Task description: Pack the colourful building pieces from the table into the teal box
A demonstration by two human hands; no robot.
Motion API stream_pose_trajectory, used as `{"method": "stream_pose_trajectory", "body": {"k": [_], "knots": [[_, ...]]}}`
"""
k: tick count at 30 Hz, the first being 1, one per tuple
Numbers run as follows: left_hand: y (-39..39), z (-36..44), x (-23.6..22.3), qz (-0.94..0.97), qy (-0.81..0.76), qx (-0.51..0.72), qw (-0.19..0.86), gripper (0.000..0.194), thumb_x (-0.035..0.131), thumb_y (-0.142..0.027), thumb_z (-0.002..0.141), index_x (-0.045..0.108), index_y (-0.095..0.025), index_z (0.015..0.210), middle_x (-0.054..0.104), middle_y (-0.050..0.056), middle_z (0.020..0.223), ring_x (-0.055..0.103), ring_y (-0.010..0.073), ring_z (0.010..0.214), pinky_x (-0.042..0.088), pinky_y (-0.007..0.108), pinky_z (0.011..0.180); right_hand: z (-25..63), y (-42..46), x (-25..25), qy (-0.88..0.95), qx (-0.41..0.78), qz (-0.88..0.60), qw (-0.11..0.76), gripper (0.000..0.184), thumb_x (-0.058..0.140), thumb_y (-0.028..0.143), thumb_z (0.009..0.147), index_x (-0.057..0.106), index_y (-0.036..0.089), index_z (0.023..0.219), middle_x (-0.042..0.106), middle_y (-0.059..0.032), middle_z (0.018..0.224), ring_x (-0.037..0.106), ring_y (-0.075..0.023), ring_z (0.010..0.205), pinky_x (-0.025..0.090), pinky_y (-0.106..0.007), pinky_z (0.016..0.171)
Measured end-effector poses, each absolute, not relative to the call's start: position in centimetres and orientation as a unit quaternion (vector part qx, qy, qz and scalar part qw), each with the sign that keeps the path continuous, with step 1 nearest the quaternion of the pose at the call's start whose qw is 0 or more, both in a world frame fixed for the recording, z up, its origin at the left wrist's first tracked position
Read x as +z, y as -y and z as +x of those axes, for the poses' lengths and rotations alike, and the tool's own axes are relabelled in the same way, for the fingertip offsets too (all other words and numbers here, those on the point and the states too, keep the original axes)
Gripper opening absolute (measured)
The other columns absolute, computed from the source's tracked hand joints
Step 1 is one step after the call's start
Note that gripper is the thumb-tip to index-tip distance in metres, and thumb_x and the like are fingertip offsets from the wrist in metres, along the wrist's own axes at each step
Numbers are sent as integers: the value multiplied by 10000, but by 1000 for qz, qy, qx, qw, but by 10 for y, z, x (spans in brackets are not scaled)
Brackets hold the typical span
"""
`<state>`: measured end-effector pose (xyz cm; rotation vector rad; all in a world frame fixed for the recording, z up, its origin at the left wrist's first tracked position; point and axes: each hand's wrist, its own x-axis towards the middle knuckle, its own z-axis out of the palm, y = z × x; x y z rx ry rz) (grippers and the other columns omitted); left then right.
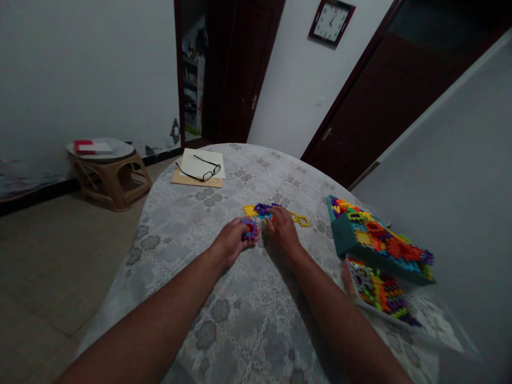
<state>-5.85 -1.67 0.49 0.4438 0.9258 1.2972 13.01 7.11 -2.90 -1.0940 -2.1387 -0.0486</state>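
Note:
My left hand point(232, 241) is closed around a small purple, blue and red assembly of toothed plastic building pieces point(250, 228), thumb on top. Just to its right, my right hand point(283, 226) reaches down among loose pieces on the table; its fingers are bent, and whether they grip one is hidden. Near its fingertips lie a purple toothed piece point(264, 208) and some blue and red pieces. A yellow square piece point(250, 210) lies to the left of these, and a yellow ring-shaped piece point(303, 220) sticks out to the right of my hand.
A patterned cloth covers the round table point(224, 309). On the right stand a green box point(344, 237) and a clear plastic container point(350, 277), both full of colourful pieces. Glasses point(208, 175) rest on papers point(188, 160) at the back left. Beyond is a stool point(116, 181).

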Motion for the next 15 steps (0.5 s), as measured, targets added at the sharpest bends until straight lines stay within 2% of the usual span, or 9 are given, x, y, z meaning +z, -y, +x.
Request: {"method": "stream_pose_trajectory", "body": {"k": [5, 9, 12, 15], "knots": [[13, -58, -1, 194, -404, 585, 676, 337, 642, -71, 751, 693, -159, 1072, 775, 93, 893, 758, 194, 737, 664, 306, 673, 116, -96, -33, 832, -58, -482, 267, 333, 620, 287, 1034, 767, 178, 1312, 676, -190, 1409, 591, -333, 1310, 447, -516, 1200], [13, -58, -2, 202, -414, 581, 671, 378, 635, -71, 783, 693, -162, 1145, 780, 103, 924, 771, 210, 784, 689, 350, 707, 109, -97, -35, 832, -43, -502, 233, 243, 653, 278, 1020, 790, 186, 1198, 709, -173, 1346, 601, -322, 1294, 455, -490, 1179], [15, -58, -1, 219, -417, 563, 679, 360, 648, -95, 808, 692, -170, 1158, 772, 112, 946, 772, 229, 819, 704, 405, 708, 113, -92, -36, 829, -26, -499, 253, 188, 654, 234, 997, 775, 190, 1135, 693, -168, 1380, 599, -312, 1315, 469, -476, 1180], [17, -58, 0, 229, -413, 551, 688, 344, 657, -127, 840, 683, -173, 1180, 768, 127, 982, 779, 254, 853, 703, 430, 678, 127, -81, -33, 819, -1, -473, 326, 167, 624, 200, 980, 739, 196, 1101, 672, -176, 1377, 598, -306, 1336, 489, -500, 1184]]}}
